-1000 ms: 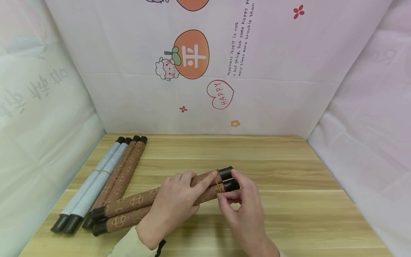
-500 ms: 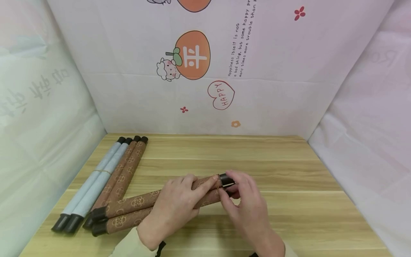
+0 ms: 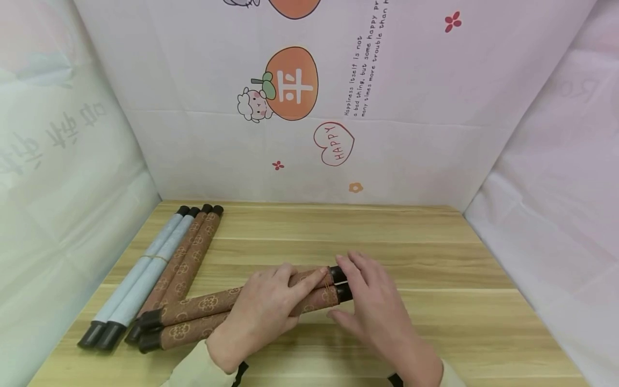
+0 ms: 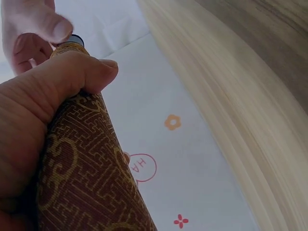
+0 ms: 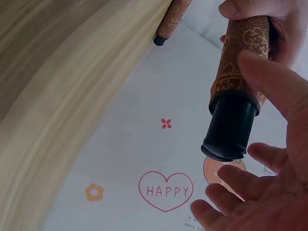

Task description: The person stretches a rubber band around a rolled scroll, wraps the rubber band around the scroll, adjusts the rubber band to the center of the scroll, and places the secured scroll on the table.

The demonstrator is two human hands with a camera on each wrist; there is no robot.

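Observation:
Two brown hanging scrolls with gold flower patterns and black end knobs lie side by side in my left hand. That hand grips them from above near their right half, its thumb along the cloth in the left wrist view. Close to the right-hand knobs, a thin rubber band runs round both scrolls. My right hand is spread beside those ends, fingers over the far knob. In the right wrist view its thumb overlaps the brown cloth by the band, and its other fingers stand apart around the black knob.
At the left lie two pale blue scrolls tied with a rubber band. Against them are two more brown scrolls, whose near ends meet the held pair. White printed cloth walls the wooden table at the back and sides.
My right hand has let go of the rubber band, which it was pulling at the scroll ends, and its fingers have spread. The held scrolls' right ends have dipped slightly; my left hand keeps its grip.

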